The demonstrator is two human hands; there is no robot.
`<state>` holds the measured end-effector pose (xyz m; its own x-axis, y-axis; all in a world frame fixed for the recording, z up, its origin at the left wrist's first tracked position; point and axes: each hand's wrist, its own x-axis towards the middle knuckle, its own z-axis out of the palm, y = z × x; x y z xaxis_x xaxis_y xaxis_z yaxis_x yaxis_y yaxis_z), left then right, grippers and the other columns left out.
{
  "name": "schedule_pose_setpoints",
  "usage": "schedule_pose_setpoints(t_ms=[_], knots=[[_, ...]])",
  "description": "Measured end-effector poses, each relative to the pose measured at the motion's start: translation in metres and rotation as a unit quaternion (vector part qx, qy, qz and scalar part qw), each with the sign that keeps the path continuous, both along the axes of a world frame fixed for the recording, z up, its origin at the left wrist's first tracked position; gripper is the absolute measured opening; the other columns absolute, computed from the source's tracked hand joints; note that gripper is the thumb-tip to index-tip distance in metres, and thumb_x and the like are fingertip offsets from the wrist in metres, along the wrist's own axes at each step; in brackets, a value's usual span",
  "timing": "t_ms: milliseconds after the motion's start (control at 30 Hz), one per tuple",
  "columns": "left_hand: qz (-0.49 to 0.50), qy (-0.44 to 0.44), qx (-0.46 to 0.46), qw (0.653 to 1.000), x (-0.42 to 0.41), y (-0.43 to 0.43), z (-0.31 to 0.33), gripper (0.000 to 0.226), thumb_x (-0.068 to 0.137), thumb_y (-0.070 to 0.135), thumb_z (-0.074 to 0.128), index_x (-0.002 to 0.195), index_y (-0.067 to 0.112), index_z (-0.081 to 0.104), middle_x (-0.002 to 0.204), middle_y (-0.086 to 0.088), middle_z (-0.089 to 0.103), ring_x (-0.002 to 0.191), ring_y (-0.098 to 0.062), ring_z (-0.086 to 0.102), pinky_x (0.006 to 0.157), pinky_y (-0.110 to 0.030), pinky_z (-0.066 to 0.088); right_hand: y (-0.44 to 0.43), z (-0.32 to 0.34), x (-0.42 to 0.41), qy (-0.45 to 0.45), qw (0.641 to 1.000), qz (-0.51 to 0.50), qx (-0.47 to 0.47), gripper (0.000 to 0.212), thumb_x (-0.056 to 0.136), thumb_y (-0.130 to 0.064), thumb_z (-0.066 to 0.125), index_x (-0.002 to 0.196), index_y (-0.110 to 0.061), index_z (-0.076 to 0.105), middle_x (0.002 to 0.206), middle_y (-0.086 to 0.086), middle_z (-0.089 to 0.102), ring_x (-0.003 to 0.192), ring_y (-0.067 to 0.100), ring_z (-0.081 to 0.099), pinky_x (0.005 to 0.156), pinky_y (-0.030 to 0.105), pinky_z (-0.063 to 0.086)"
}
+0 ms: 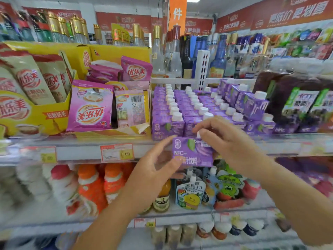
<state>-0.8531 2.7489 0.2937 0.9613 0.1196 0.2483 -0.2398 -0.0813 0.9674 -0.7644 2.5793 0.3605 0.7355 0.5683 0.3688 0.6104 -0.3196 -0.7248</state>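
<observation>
One carton (191,152), cap (198,135) behind hands (225,139)

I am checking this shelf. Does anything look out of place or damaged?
Yes. A pink packet in the yellow box stands upside down: its print is inverted. The box's front edge beside it is torn. Several purple cartons at the right lean askew.

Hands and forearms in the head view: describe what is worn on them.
Nothing worn shows. The left hand and right hand are bare: no gloves, rings or watch. The left forearm and right forearm are bare too, no sleeve in view.
</observation>
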Motion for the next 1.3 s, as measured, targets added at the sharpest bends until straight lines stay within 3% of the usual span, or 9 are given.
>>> schedule_pose_setpoints(t_ms=[133,233,533,767,900,967,1100,1200,1300], knots=[[0.023,0.053,-0.118,0.991,-0.013,-0.002,-0.034,0.047,0.078,0.020,0.064,0.124,0.022,0.057,0.105,-0.004,0.076,0.092,-0.021,0.073,0.074,-0.027,0.059,-0.010,-0.060,-0.025,0.188,0.975,0.044,0.114,0.030,0.085,-0.034,0.058,0.113,-0.029,0.066,0.096,-0.002,0.068,0.085,0.010,0.067,0.068,0.019,0.053],[0.042,0.090,-0.127,0.987,-0.024,-0.005,-0.055,0.048,0.079,0.018,0.063,0.126,0.019,0.057,0.109,-0.004,0.075,0.098,-0.023,0.072,0.078,-0.028,0.059,-0.011,-0.096,-0.040,0.286,0.942,0.088,0.152,0.053,0.079,-0.022,0.067,0.128,-0.036,0.056,0.114,0.006,0.066,0.100,0.019,0.069,0.076,0.029,0.058],[0.001,0.126,-0.171,0.977,-0.041,-0.001,-0.071,0.049,0.081,0.024,0.060,0.130,0.020,0.056,0.118,-0.007,0.072,0.112,-0.028,0.067,0.084,-0.028,0.058,-0.015,-0.117,-0.046,0.299,0.939,0.075,0.152,0.057,0.078,-0.021,0.069,0.129,-0.041,0.052,0.111,-0.004,0.069,0.103,0.012,0.067,0.077,0.027,0.058],[0.043,0.114,-0.229,0.966,-0.040,-0.009,-0.075,0.038,0.083,0.017,0.058,0.119,0.009,0.065,0.111,-0.015,0.073,0.102,-0.029,0.071,0.076,-0.027,0.060,-0.003,-0.137,-0.057,0.230,0.954,-0.006,0.192,0.031,0.084,-0.010,0.073,0.090,-0.030,0.050,0.095,-0.003,0.067,0.095,0.019,0.066,0.075,0.037,0.056],[0.051,0.111,-0.229,0.966,-0.040,-0.015,-0.075,0.031,0.084,0.020,0.059,0.110,0.009,0.072,0.105,-0.015,0.074,0.092,-0.022,0.073,0.069,-0.023,0.058,0.001,-0.141,-0.064,0.229,0.962,0.002,0.151,0.064,0.054,-0.052,0.088,0.099,-0.041,0.044,0.117,0.008,0.058,0.106,0.026,0.064,0.091,0.047,0.053],[0.053,0.113,-0.224,0.967,-0.040,-0.018,-0.074,0.028,0.083,0.020,0.060,0.105,0.010,0.074,0.103,-0.015,0.075,0.089,-0.020,0.073,0.067,-0.022,0.057,0.003,-0.142,-0.068,0.205,0.969,-0.023,0.132,0.071,0.050,-0.054,0.088,0.101,-0.043,0.040,0.120,0.006,0.055,0.110,0.021,0.061,0.093,0.044,0.052],[0.054,0.128,-0.200,0.970,-0.037,-0.021,-0.076,0.022,0.077,0.024,0.069,0.096,0.017,0.078,0.102,-0.012,0.075,0.088,-0.019,0.072,0.072,-0.027,0.058,0.003,-0.140,-0.074,0.184,0.972,-0.039,0.142,0.063,0.058,-0.041,0.084,0.101,-0.039,0.038,0.115,0.004,0.055,0.105,0.015,0.061,0.088,0.038,0.054],[0.033,0.158,-0.180,0.970,-0.034,-0.020,-0.077,0.054,0.076,0.039,0.082,0.124,0.022,0.066,0.123,-0.006,0.069,0.113,-0.022,0.066,0.096,-0.038,0.052,-0.002,-0.135,-0.079,0.249,0.953,0.009,0.172,0.050,0.077,-0.021,0.079,0.112,-0.025,0.043,0.108,-0.002,0.062,0.097,0.005,0.064,0.082,0.025,0.053],[-0.009,0.165,-0.205,0.965,-0.035,-0.025,-0.078,0.045,0.087,0.030,0.069,0.126,0.010,0.062,0.124,-0.011,0.068,0.116,-0.023,0.063,0.100,-0.035,0.052,-0.006,-0.133,-0.084,0.283,0.941,0.052,0.177,0.020,0.097,-0.015,0.053,0.116,-0.022,0.053,0.099,-0.013,0.067,0.093,-0.002,0.063,0.077,0.011,0.047]])
